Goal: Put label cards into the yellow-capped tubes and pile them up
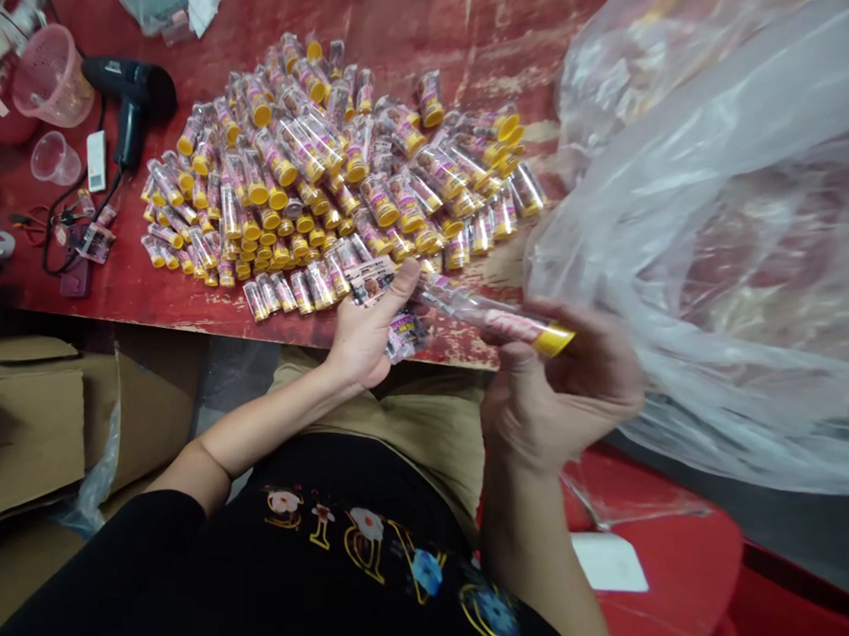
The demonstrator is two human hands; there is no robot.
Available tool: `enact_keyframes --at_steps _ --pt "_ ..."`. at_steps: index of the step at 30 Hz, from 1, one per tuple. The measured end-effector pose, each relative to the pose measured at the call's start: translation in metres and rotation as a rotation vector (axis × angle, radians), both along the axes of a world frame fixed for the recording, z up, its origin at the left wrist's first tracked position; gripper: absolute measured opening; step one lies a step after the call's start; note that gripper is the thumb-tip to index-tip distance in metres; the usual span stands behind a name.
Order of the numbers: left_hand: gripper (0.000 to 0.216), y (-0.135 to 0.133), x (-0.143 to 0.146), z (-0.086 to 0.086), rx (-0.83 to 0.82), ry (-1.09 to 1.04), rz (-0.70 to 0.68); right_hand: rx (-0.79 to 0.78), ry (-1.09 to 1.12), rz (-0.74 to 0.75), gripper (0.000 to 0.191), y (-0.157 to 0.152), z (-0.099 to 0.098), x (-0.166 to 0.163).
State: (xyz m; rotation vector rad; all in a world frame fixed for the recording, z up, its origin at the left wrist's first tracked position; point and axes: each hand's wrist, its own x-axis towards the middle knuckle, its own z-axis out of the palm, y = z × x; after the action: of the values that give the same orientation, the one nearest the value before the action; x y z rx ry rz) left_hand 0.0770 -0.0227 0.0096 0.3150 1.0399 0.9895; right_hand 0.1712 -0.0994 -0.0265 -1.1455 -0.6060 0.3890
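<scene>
Right hand: right hand (563, 387) closed around a clear tube (499, 319) with a yellow cap, which lies across the fingers (597, 347), cap end pointing right; blurred, so the exact pinch cannot be told.
Left hand: left hand (368, 330) at the table edge, fingers loosely curled round small labelled sleeves (405, 333), thumb (401, 286) stretched up toward the tube's far end.
Tube position: held between both hands, above the lap, just in front of the red table (410, 34).
Pile: heap of yellow-capped tubes (331, 171) beyond the hands.
Bag: large clear plastic bag (733, 226) to the right.
Far left: black hair dryer (132, 96), pink cups (52, 76).
</scene>
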Motion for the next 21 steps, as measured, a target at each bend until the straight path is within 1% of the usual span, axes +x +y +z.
enact_keyframes --at_steps 2,3,6,10,12,14,16,18,21 --pt "0.045 -0.002 -0.002 0.002 0.003 -0.004 -0.01 -0.059 -0.169 -0.028 0.032 -0.008 -0.001 -0.004" --pt "0.048 -0.002 -0.003 0.003 0.003 -0.003 -0.019 -0.079 -0.242 -0.005 0.033 -0.012 -0.001 -0.005" --pt "0.056 -0.004 -0.007 0.009 0.027 0.018 -0.048 -0.093 -0.415 0.125 0.037 -0.023 -0.002 -0.006" --pt "0.065 -0.007 -0.011 0.011 0.088 0.03 -0.071 -0.135 -0.469 0.222 0.047 -0.024 -0.002 -0.002" --pt "0.067 -0.011 -0.011 0.01 0.102 0.018 -0.087 -0.153 -0.48 0.241 0.047 -0.019 -0.002 -0.002" --pt "0.063 -0.015 -0.011 0.009 0.111 0.018 -0.114 -0.141 -0.502 0.188 0.036 -0.013 0.0 -0.003" --pt "0.058 -0.018 -0.012 0.008 0.12 0.028 -0.137 -0.116 -0.496 0.078 0.025 -0.007 0.002 -0.005" --pt "0.056 -0.02 -0.013 0.007 0.13 0.03 -0.142 -0.099 -0.471 0.015 0.022 -0.002 0.004 -0.008" --pt "0.058 -0.02 -0.014 0.007 0.131 0.036 -0.119 -0.082 -0.458 0.0 0.022 0.004 0.005 -0.011"
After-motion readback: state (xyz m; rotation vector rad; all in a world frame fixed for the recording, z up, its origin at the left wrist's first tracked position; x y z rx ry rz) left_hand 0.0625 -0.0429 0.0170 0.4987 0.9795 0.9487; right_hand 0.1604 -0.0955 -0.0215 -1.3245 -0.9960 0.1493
